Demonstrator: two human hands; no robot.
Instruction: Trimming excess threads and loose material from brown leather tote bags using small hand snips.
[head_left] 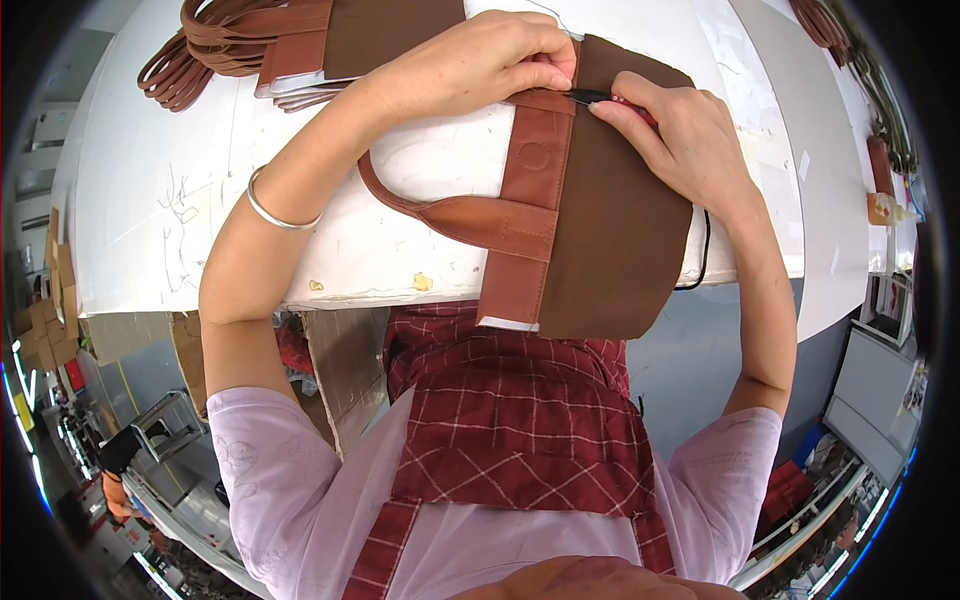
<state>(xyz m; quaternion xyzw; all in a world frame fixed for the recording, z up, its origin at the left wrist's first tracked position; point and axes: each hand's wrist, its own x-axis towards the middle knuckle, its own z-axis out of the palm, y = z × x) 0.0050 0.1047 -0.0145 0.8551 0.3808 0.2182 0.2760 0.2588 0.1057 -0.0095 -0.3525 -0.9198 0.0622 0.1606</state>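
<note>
A dark brown fabric bag piece (615, 235) with a reddish-brown leather band (530, 160) and looped handle (430, 210) lies across the white table's front edge. My left hand (485, 60) pinches the upper end of the band, fingertips pressed on it. My right hand (685, 140) grips a small black and red tool (585, 96), its dark end against the top of the band beside my left fingertips. The tool's exact kind is unclear. A thin black cord (703, 260) hangs from under the piece's right side.
The white table (160, 240) holds stacked bag pieces (380, 30) with bundles of brown handles (175, 70) at the back left. More straps (830, 25) hang at the upper right. Below at left are cardboard (45, 330) and a distant person in orange (118, 500).
</note>
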